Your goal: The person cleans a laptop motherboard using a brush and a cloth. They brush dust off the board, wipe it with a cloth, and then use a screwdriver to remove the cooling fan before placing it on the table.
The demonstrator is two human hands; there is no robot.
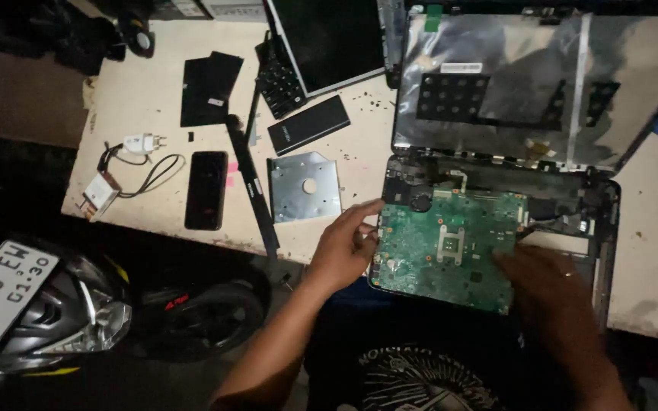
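Both hands (348, 247) (546, 285) forward (fingers spread)

Green motherboard (445, 247), bare and face up, seated in the open base of a stripped laptop (599, 228) at the near edge of the workbench. Square silver CPU bracket near the middle, small chips and solder points scattered all over, 1 round coin cell up by the top-left corner. Lying roughly flat, slightly skewed in the shell. Left edge touched by fingertips, lower-right corner covered. Laptop itself gutted: keyboard deck gone, screen panel out, lid tipped back showing foil-lined inner back cover.
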